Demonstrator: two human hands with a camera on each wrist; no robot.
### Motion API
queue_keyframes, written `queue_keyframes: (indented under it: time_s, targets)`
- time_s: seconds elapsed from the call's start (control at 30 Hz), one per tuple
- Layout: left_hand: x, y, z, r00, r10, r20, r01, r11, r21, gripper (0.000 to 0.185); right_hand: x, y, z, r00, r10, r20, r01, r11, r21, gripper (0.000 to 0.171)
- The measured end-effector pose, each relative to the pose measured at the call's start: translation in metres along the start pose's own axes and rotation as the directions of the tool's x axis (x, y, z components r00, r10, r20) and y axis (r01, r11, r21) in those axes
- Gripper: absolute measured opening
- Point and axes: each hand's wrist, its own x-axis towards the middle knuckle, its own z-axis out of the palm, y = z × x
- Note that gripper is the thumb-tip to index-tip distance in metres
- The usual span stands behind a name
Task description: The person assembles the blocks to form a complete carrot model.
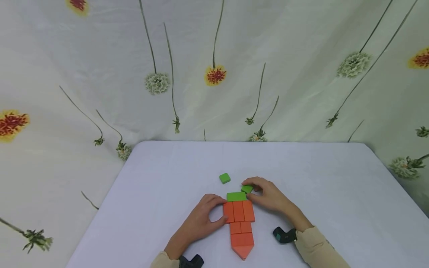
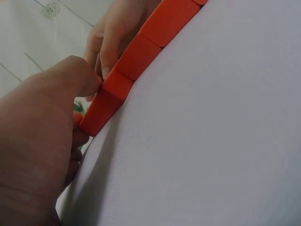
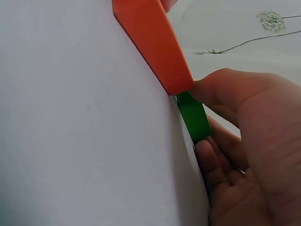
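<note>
green block [image 1: 247, 189] under right hand [image 1: 268, 196] fingertips

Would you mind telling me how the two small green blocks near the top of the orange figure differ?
The loose green block lies alone on the table, touched by nothing; the held green block is pinched by the right hand. The loose one sits apart from the orange figure; the held one sits close to the green bar. Both look similar in colour and size.
</note>
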Motion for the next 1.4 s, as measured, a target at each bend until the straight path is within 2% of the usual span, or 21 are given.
queue_keyframes:
  time_s: [0.23,0.4,0.67,0.87,1.03,1.27,1.4]
  targets:
    - [0.001,0.001,0.001,1.000,-0.007,0.002,0.007,1.000,-0.001,0.041,0.002,-0.001,-0.003,1.000,0.011,-0.020,-0.011,1.000,0.012,0.036]
    - [0.001,0.000,0.002,1.000,-0.004,-0.002,0.004,1.000,0.005,0.040,0.012,-0.008,-0.007,0.999,0.002,-0.039,-0.003,1.000,-0.006,0.036]
    - [-0.001,-0.002,0.000,1.000,-0.007,-0.013,0.007,1.000,0.002,0.040,0.043,-0.020,-0.007,0.999,-0.043,0.025,0.044,0.997,-0.066,0.037]
    - [-0.001,-0.003,0.001,1.000,0.009,-0.016,-0.009,1.000,-0.003,0.040,0.063,-0.023,0.001,0.996,-0.008,0.088,0.019,0.992,-0.121,0.037]
    - [-0.001,-0.003,0.002,1.000,0.013,-0.015,-0.013,1.000,-0.006,0.040,0.071,-0.024,0.009,0.993,0.000,0.121,0.019,0.988,-0.153,0.040]
    - [-0.001,-0.002,0.003,1.000,0.014,-0.012,-0.014,1.000,-0.006,0.040,0.074,-0.027,0.012,0.988,-0.049,0.150,0.082,0.971,-0.224,0.036]
    - [0.000,-0.001,0.001,1.000,0.009,-0.008,-0.009,1.000,-0.003,0.040,0.073,-0.028,0.010,0.989,-0.035,0.147,0.069,0.969,-0.236,0.033]
